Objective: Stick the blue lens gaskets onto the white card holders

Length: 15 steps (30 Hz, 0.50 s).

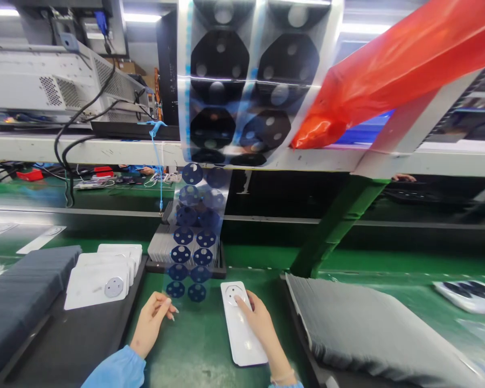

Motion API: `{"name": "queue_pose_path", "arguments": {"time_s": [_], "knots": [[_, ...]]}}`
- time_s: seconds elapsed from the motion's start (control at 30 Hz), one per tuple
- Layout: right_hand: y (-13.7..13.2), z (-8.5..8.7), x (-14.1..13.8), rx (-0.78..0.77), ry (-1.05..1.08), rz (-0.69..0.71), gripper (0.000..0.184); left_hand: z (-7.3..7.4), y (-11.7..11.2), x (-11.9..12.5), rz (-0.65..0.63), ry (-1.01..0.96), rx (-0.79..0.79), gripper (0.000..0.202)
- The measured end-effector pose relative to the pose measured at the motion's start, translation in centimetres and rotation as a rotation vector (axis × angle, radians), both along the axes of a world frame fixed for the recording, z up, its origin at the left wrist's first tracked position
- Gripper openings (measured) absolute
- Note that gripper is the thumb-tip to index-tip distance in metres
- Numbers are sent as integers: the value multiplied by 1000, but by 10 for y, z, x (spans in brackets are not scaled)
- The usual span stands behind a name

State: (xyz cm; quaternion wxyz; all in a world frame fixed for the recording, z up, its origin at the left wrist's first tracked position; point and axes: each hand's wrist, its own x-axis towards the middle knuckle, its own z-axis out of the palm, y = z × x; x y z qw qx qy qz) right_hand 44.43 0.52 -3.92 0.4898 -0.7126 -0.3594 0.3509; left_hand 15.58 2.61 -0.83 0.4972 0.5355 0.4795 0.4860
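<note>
My right hand (261, 320) grips a white phone back panel (238, 337) by its right edge. One digit rests on the round camera area near the panel's top. My left hand (153, 315) is closed, thumb and forefinger together, just below the lower left corner of a hanging clear strip (192, 264). Dark blue octagonal film stickers with holes run down this strip in two columns. Whether the left fingertips pinch a small piece, I cannot make out.
White panels (99, 275) lie fanned on a black tray (76, 337) at left. Behind the strip stands a rack of panels (159, 245). A grey cloth-covered stack (372, 323) is at right. A green-wrapped post (339, 221) and a red plastic sheet (372, 81) stand over the bench.
</note>
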Motion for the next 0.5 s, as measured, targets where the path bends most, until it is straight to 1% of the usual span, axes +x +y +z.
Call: {"name": "queue_pose_path", "arguments": {"time_s": [0.17, 0.3, 0.4, 0.5], "knots": [[-3, 5, 1, -14, 99, 15, 56, 1, -3, 2, 10, -36, -5, 34], [-5, 11, -1, -31, 151, 41, 56, 2, -4, 3, 26, -75, -19, 37], [-4, 13, -12, -26, 189, 84, 53, 1, -4, 2, 12, -124, -46, 37], [4, 14, -29, 9, 207, 119, 54, -1, -5, 3, -56, -192, -102, 39]]}}
